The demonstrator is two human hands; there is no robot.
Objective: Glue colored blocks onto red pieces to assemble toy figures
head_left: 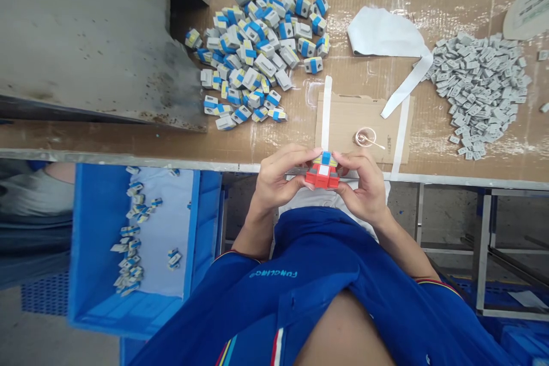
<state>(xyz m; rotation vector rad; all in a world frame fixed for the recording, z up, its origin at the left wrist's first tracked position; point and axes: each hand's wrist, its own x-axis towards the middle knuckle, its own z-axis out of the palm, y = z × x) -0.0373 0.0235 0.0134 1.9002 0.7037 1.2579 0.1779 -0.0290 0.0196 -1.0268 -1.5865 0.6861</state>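
At the table's front edge, a small red plastic toy part (322, 179) with a white patch is held between my two hands. A blue-and-yellow piece (326, 158) sits against its far side; whether the two are joined, I cannot tell. My left hand (281, 176) pinches the left side with thumb and fingers. My right hand (364, 184) grips the right side in the same way. Just beyond the hands lies a taped cardboard sheet (343, 111), bearing a small round cup (364, 136) with a thin stick across it.
A heap of grey, blue and yellow blocks (257, 34) lies at back left, beside a metal housing (94, 40). Small grey pieces (482, 88) are piled right of a white cloth (381, 31). A blue crate (98, 240) with blocks stands lower left, near another person (38, 194).
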